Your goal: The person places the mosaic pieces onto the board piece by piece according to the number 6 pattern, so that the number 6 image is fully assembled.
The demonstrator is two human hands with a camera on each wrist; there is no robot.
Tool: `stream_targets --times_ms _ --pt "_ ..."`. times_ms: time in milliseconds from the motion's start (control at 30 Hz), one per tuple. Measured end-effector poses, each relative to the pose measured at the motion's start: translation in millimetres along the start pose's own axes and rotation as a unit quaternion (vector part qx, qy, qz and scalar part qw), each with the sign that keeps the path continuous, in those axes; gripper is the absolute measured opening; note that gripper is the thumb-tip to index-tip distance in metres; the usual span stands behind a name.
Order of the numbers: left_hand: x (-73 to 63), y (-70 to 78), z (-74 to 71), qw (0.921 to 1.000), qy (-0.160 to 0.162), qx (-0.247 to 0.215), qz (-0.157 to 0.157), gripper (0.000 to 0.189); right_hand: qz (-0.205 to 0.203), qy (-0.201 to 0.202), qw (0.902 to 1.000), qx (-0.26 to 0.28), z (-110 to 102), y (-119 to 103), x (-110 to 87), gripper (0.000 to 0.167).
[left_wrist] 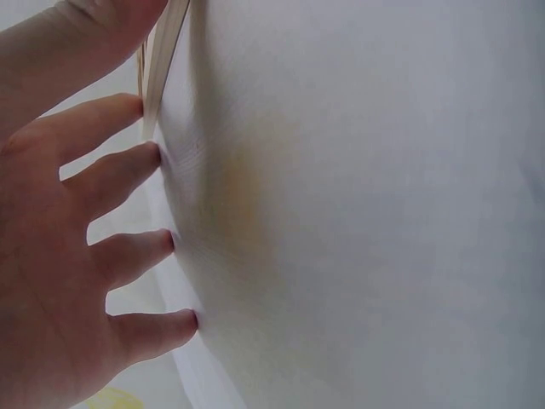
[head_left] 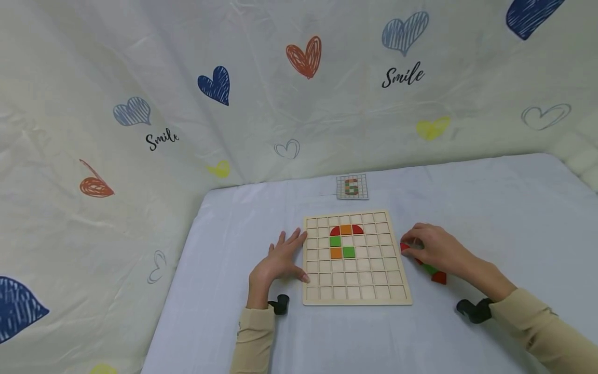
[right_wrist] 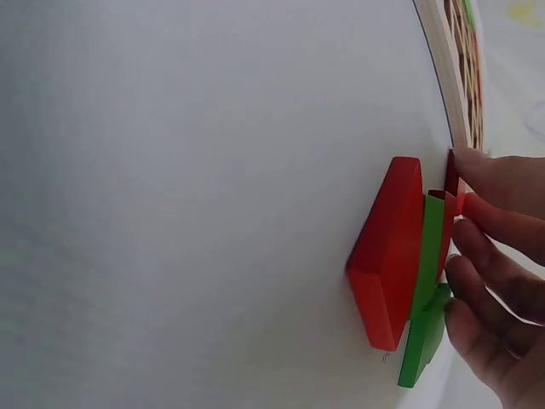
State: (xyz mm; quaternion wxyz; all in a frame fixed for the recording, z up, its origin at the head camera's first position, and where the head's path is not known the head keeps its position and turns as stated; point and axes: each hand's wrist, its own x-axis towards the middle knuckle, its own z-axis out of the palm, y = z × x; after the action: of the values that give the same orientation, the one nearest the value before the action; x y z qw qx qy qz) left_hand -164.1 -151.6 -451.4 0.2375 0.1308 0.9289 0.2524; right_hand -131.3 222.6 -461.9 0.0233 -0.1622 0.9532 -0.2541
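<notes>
A wooden grid board (head_left: pixel 357 302) lies on the white cloth, with red, orange and green tiles set in its upper cells. My left hand (head_left: pixel 279 259) rests at its left edge, fingers spread, thumb and fingertips at the rim. Beyond the right edge, my right hand (head_left: pixel 434 248) pinches a red tile (head_left: pixel 404 246) between thumb and index finger, the other fingers loosely bent. Close by lie more loose tiles: in the right wrist view, a red tile (right_wrist: pixel 387 264) with a slanted side and green tiles (right_wrist: pixel 421 341), partly overlapping. The right fingers hide part of this group.
Behind the board lies a small pattern card (head_left: pixel 352 187) showing a coloured figure on a grid. A white curtain (head_left: pixel 261 119) printed with hearts hangs behind the cloth-covered table (head_left: pixel 224 223). Each wrist wears a black camera mount (head_left: pixel 474 310).
</notes>
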Motion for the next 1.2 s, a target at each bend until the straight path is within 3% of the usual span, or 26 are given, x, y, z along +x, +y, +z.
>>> stream_targets --times_ms 200,567,933,1200 --pt "-0.1 0.1 -0.4 1.0 0.0 -0.002 0.002 0.119 0.009 -0.01 0.9998 0.018 1 -3 3.5 0.017" --pt "-0.5 1.3 -1.0 1.0 -0.001 -0.004 0.004 0.118 -0.006 0.008 0.9976 0.069 2 -3 1.6 0.016" --pt "-2.3 1.4 -2.0 1.0 0.003 -0.005 0.002 0.118 -0.053 0.039 0.9965 0.052 -6 -6 4.4 0.017" --pt "-1.3 0.7 -2.0 0.9999 -0.001 -0.013 0.006 0.117 -0.064 0.015 0.9937 0.091 -5 -19 14.5 0.014"
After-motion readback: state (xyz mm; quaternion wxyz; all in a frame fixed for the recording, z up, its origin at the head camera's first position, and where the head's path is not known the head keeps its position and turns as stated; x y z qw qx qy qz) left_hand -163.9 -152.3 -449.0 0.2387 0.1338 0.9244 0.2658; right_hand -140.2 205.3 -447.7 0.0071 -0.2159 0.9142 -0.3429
